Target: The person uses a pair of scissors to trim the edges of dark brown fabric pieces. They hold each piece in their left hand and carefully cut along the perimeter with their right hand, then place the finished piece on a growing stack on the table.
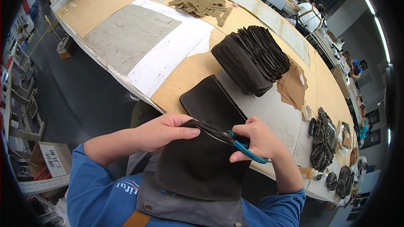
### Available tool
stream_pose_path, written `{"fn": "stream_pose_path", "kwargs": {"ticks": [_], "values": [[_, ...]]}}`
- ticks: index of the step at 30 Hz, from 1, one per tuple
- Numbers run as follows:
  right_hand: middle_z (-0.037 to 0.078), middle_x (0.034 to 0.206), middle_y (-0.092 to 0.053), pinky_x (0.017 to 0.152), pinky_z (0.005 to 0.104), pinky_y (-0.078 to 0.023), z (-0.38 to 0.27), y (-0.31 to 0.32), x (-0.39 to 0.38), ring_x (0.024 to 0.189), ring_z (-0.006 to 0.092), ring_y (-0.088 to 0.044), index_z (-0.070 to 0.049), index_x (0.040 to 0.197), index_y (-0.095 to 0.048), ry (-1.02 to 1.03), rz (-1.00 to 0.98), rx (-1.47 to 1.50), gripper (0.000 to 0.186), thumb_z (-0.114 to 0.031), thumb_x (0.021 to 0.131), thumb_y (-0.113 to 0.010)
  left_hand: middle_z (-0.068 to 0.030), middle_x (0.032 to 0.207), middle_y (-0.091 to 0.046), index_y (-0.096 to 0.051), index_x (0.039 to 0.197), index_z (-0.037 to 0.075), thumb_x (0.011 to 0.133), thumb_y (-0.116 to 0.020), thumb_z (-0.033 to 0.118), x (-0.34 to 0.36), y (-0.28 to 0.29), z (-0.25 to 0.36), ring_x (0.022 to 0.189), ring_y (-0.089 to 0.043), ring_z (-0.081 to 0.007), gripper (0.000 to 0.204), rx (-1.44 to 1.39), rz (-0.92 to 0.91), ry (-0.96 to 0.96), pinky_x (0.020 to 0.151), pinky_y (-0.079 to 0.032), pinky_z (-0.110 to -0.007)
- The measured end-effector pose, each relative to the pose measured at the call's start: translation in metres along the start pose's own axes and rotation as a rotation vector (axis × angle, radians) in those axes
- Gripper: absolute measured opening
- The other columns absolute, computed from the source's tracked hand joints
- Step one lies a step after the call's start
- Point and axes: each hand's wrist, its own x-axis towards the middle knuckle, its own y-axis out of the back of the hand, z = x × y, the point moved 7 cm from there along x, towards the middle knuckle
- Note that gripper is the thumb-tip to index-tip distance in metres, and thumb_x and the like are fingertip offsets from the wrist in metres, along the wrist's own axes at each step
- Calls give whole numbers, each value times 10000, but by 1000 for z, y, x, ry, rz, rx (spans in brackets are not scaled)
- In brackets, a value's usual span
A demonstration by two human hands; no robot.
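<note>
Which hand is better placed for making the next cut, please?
Probably the right hand: it holds the teal-handled scissors, blades along the edge of the dark piece. The left hand pinches that edge.

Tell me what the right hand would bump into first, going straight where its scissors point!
The dark piece, it seems: the scissors in the right hand are right at its edge. Then comes the left hand. Depth is hard to judge.
</note>
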Motion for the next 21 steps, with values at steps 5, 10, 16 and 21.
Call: {"fn": "stream_pose_path", "kwargs": {"ticks": [5,10,16,21], "values": [[104,505,-428,697,368,-431,2,0,-2,557,317,-466,-47,633,-530,-25,39,-15,703,-722,593,-722,-64,1138,-638,-557,1222,1,967,-527,136,1,-1,0,1016,-601,-105,290,-3,-11,-15,896,-487,-267],[116,504,-426,606,395,-438,3,-3,-3,577,330,-509,-33,614,-514,-16,67,27,701,-698,601,-737,-65,1144,-636,-553,1230,1,968,-527,139,0,-1,0,1021,-598,-103,297,1,-11,-24,900,-483,-268],[103,527,-383,547,368,-374,5,-7,-4,536,309,-431,-39,625,-469,-8,47,98,670,-641,627,-762,-63,1156,-631,-548,1240,0,970,-526,142,0,-2,0,1033,-589,-98,305,24,-10,-29,913,-474,-268],[94,526,-388,553,367,-380,9,-10,-5,537,300,-454,-46,683,-499,-10,36,78,682,-690,636,-719,-58,1163,-628,-545,1247,0,972,-524,146,1,-2,-1,1038,-584,-95,312,30,-1,-21,918,-469,-270]]}}
